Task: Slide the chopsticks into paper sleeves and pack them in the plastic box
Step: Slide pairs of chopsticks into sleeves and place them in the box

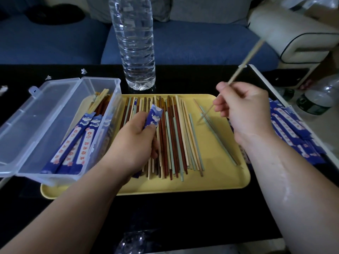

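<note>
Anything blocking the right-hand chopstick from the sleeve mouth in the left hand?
Nothing visible. The chopstick in the right hand and the paper sleeve in the left hand have only open space above the tray between them.

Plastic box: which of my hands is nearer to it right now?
Left. The left hand, holding a paper sleeve, sits just beside the plastic box; the right hand, pinching a chopstick, is across the yellow tray.

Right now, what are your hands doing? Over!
Left hand grips a blue paper sleeve; right hand pinches a pale chopstick. Open plastic box holds some sleeved pairs. Behind tray, water bottle, not blocking.
</note>
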